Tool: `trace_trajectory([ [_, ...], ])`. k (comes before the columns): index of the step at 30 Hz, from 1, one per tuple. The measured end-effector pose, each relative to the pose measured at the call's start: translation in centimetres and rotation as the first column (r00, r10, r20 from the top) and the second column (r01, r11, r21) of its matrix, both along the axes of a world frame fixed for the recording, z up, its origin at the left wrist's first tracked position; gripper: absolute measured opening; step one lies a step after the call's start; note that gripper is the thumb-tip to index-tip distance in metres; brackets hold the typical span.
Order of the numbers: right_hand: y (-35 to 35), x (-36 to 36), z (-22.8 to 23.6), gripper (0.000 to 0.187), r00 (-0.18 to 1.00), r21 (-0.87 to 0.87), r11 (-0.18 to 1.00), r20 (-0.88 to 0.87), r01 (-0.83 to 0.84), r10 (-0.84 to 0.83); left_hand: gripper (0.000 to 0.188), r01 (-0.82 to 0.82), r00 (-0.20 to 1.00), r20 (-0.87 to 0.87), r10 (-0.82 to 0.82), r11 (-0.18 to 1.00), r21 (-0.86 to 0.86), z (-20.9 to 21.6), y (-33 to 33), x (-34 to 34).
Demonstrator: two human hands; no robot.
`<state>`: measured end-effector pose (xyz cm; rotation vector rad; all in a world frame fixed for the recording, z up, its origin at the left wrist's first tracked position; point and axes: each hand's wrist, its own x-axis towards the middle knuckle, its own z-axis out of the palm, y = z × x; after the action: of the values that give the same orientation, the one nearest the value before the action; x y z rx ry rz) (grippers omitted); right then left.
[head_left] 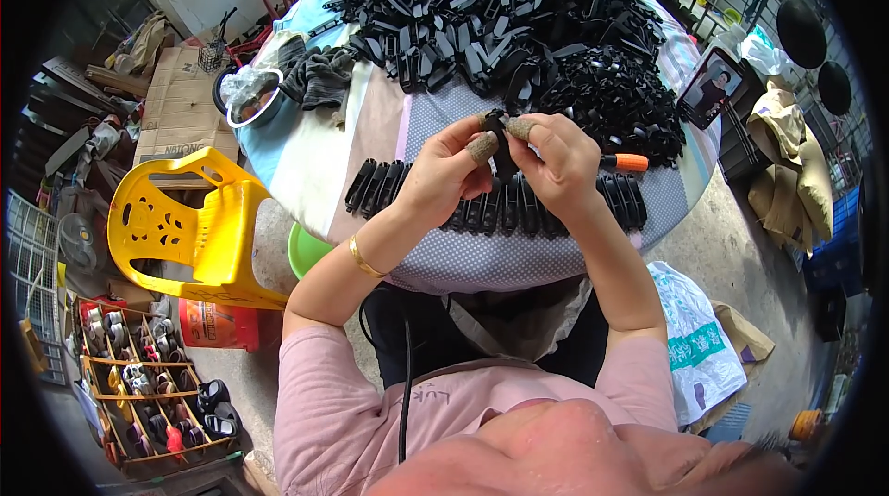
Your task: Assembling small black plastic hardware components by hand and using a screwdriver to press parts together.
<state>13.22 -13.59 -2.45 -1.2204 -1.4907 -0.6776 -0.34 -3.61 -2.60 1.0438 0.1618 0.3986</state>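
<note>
Both hands meet over the near middle of a round, cloth-covered table [380, 125]. My left hand [452, 165] and my right hand [557, 163] pinch a small black plastic piece [503, 155] between thumbs and fingertips. Tan wrappings cover some of my finger ends. Below the hands, a row of black plastic clip-like pieces [505, 211] lies side by side along the near edge, partly hidden by my wrists. A large heap of long black plastic parts [463, 28] covers the far side. A heap of smaller black parts [607, 98] adjoins it. An orange handle [625, 163] sticks out beside my right hand.
At the table's left are a white bowl [269, 105] and dark gloves [319, 75]. A phone [713, 84] stands at its right edge. A yellow plastic chair [190, 227], red bucket [218, 325] and shoe rack [143, 376] are left. A plastic bag [694, 348] lies right.
</note>
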Motion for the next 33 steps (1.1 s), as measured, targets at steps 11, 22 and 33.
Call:
trace_trajectory([
  [11, -0.7, -0.6, 0.7, 0.020, 0.994, -0.223, 0.971, 0.046, -0.084, 0.097, 0.022, -0.175, 0.961, -0.150, 0.234, 0.929, 0.326, 1.1, 0.1, -0.4],
  [22, -8.5, 1.7, 2.5, 0.028, 0.928, -0.295, 0.930, -0.233, 0.218, -0.291, 0.034, 0.029, 0.983, -0.176, 0.053, 0.901, 0.433, 3.0, -2.8, 4.9],
  [33, -15.5, 8.4, -3.3, 0.017, 0.780, -0.672, 0.645, -0.160, 0.364, -0.606, 0.022, 0.355, 0.923, -0.314, 0.224, -0.172, 0.919, -0.3, -5.5, 17.8],
])
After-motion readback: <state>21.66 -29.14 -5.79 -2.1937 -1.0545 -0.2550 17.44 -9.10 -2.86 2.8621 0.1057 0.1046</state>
